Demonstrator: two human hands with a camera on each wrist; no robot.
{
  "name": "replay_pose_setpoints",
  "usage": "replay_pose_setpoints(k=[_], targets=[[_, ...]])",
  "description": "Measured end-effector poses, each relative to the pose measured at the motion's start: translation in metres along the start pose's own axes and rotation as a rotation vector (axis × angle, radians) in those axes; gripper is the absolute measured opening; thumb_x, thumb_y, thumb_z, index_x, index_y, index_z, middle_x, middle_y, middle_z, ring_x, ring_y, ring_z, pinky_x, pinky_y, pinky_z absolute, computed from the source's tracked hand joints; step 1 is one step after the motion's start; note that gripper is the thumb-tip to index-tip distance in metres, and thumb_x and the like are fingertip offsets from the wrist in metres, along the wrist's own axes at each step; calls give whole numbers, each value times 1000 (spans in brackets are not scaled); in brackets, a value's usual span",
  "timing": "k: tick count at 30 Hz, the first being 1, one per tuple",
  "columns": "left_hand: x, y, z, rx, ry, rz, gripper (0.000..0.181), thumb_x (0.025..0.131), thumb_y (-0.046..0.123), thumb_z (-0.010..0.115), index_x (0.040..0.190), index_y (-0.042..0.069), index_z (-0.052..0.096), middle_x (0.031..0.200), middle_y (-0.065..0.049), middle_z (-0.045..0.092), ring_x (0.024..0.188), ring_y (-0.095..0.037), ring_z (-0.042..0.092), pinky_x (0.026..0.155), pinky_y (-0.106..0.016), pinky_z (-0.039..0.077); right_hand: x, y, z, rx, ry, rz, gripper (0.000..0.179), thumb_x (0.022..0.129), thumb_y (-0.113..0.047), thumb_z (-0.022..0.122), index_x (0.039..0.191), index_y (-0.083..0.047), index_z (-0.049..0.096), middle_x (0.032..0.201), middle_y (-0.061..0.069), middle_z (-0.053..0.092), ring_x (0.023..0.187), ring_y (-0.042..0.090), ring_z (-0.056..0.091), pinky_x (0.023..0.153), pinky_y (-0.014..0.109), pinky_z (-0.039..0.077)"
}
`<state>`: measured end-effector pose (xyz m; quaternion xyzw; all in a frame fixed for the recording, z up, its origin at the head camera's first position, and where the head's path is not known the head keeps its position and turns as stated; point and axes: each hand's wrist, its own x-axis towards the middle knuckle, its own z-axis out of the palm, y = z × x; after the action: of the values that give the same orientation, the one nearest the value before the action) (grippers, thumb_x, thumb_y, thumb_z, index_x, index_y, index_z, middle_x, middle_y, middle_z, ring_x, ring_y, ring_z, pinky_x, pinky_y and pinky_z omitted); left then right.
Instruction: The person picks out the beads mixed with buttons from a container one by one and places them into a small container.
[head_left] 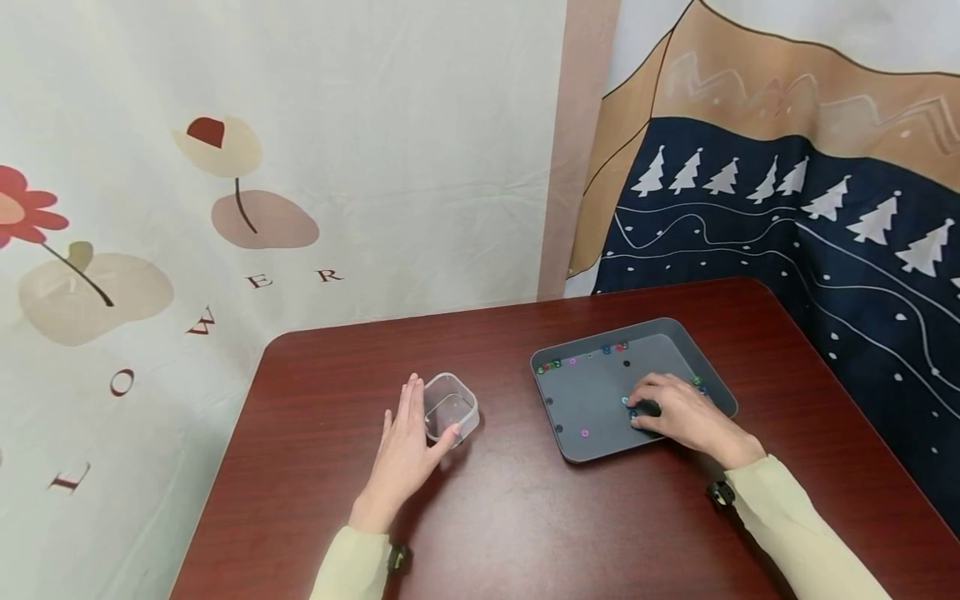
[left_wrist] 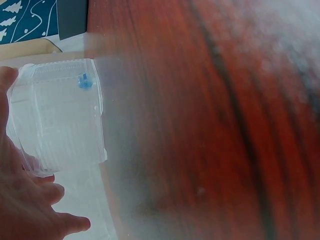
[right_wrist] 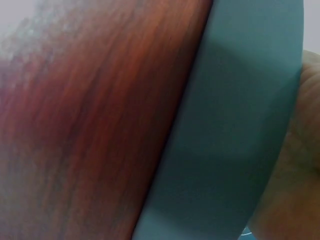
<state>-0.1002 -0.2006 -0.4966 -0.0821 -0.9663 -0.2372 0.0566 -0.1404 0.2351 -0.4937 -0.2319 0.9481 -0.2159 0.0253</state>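
A clear plastic box (head_left: pixel 451 406) with an open top stands on the table, and my left hand (head_left: pixel 405 450) holds it with the fingers along its left side and the thumb at its near right corner. Through its wall in the left wrist view shows a small blue piece (left_wrist: pixel 85 81). My right hand (head_left: pixel 686 417) reaches into a grey tray (head_left: pixel 600 454), thumb and fingertips apart just beside a small blue bead (head_left: pixel 633 413). Another light blue bead (head_left: pixel 625 401) lies by the fingertips. In the right wrist view the tray's outer wall (right_wrist: pixel 220 110) covers most of the hand.
More small beads lie in the tray: a purple one (head_left: pixel 585 433), a black one (head_left: pixel 626 363), a green one (head_left: pixel 697 381) and several along the far and left sides. The dark red table (head_left: pixel 517 517) meets a printed curtain (head_left: pixel 420 208) at its back edge.
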Motion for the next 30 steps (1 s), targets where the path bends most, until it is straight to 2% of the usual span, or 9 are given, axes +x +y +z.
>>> replay_pose_setpoints(k=[9, 18, 30], targets=[[-1, -2, 2, 2, 12, 3, 96, 96, 46, 69, 160, -7, 23, 170, -20, 20, 154, -40, 25, 114, -73, 24, 3, 1, 0, -7, -4, -50, 20, 81, -16, 89, 99, -16, 80, 109, 5, 66, 102, 28, 60, 90, 52, 53], [-1, 0, -1, 10, -13, -5, 98, 95, 48, 68, 161, -7, 21, 171, -20, 17, 156, -38, 21, 116, -72, 22, 0, 3, -1, 20, -22, -8, 17, 86, -17, 85, 102, -16, 80, 112, 5, 66, 104, 27, 59, 92, 52, 54], [-1, -2, 2, 38, 18, 15, 97, 95, 49, 69, 160, -8, 24, 170, -20, 20, 155, -42, 21, 115, -74, 21, -3, 0, -4, 95, 101, 12, 16, 92, -19, 80, 108, -16, 77, 114, 3, 67, 105, 25, 62, 91, 52, 55]])
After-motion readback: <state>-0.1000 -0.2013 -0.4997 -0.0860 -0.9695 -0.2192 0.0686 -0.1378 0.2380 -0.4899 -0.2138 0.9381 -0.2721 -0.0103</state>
